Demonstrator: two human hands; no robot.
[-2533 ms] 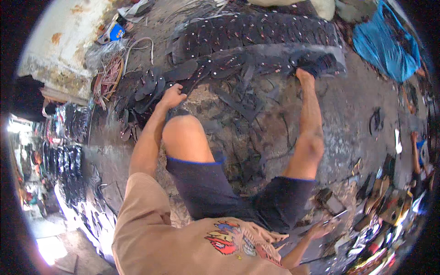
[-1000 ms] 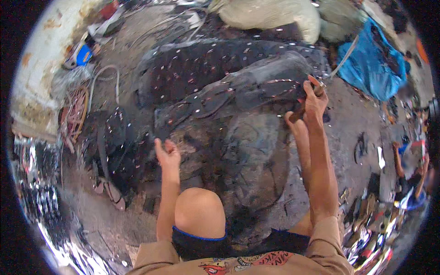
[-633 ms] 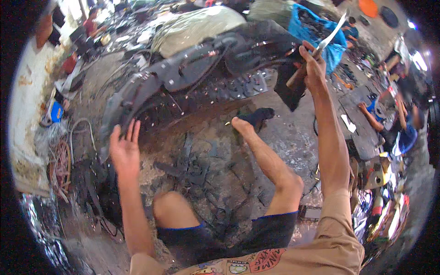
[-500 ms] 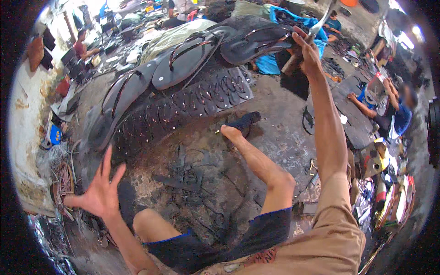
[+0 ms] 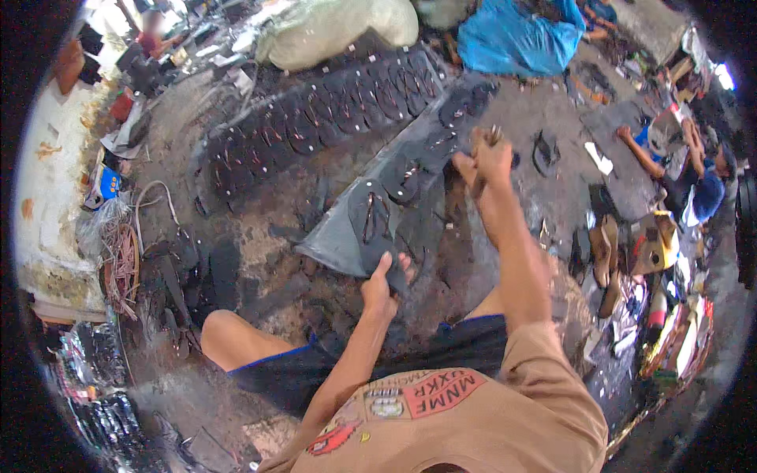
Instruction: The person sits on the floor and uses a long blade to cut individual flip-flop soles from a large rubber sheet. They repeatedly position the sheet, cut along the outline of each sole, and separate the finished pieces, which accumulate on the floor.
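A long grey, shiny sheet point(image 5: 327, 240) with a row of black flip-flops slants up and to the right in front of me. My left hand point(image 5: 381, 293) is closed at its near end, thumb on top, around the heel end of the nearest flip-flop point(image 5: 369, 213). Beside the far part of the row is my right hand point(image 5: 490, 162), its fingers curled tight. A small metallic bit shows at the top of that fist; what it grips is mostly hidden. Another dark panel point(image 5: 315, 110) of strapped flip-flops lies on the ground beyond.
Dark scraps lie on the ground between my legs. A pale sack point(image 5: 339, 31) and a blue plastic sheet point(image 5: 520, 39) are at the back. On the right, a person in blue point(image 5: 702, 193) sits at work. Wire bundles point(image 5: 120, 260) lie by the left wall.
The flip-flop row has come down from high in front of me to near the ground. My left hand went from spread to closed on its end; my right hand came down and nearer.
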